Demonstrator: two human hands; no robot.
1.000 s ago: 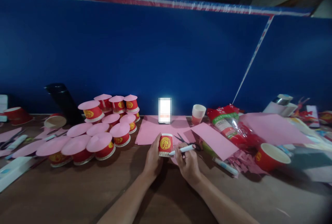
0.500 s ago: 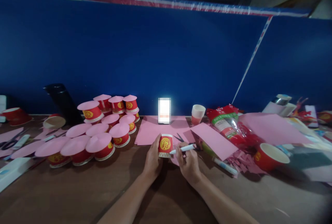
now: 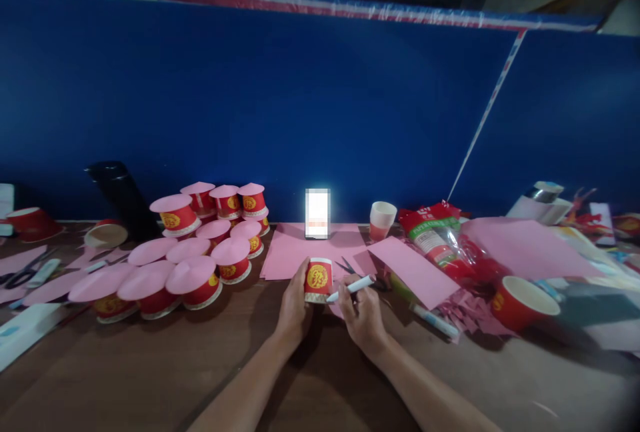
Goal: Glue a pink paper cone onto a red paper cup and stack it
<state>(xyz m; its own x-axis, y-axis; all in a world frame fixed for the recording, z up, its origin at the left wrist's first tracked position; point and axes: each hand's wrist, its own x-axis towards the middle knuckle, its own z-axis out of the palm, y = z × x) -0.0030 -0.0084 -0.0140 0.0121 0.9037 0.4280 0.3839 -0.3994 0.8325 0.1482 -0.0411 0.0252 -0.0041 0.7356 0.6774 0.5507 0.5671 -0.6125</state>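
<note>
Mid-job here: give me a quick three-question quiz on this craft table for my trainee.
1. True or false: the left hand grips the upside-down red paper cup.
2. The right hand holds: A scissors, B a white pen, C a glue stick.
3. Fill in: the paper discs topping the grouped cups at left are ___.
Key: 1 true; 2 B; 3 pink.
</note>
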